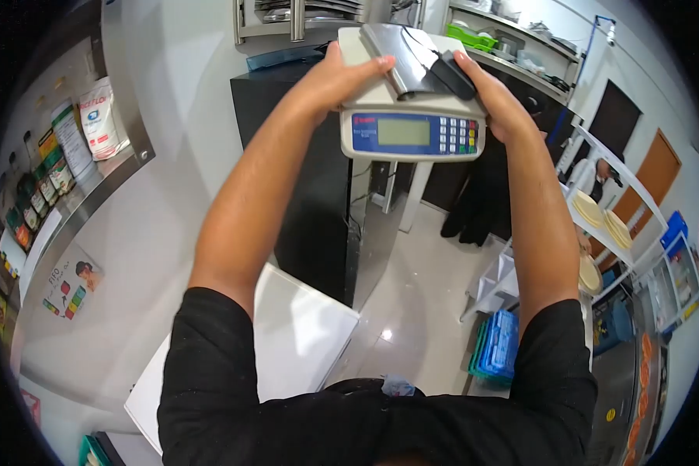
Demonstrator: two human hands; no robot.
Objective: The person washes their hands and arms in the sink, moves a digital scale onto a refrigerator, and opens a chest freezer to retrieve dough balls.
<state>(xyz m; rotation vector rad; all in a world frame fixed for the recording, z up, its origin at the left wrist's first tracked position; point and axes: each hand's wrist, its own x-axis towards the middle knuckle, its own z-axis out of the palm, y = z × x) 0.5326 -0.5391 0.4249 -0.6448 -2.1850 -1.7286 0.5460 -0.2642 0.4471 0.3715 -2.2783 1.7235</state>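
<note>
A cream digital scale [413,136] with a blue keypad panel is held up in front of me, in both hands. My left hand [342,76] grips its left side, the thumb resting on the metal plate [396,58] that lies on top. On the opposite side, my right hand [489,92] is closed around the scale's edge. Its fingertips are near a black power adapter [453,75] with a cable, which sits on the plate. The fingers under the scale are hidden.
A black cabinet [291,171] stands behind the scale, with a white lid-like surface [299,326] below. Bottles and a flour bag [101,120] line the left shelf. At right are a white rack [621,182], stacked blue baskets [499,346] and a person [588,177].
</note>
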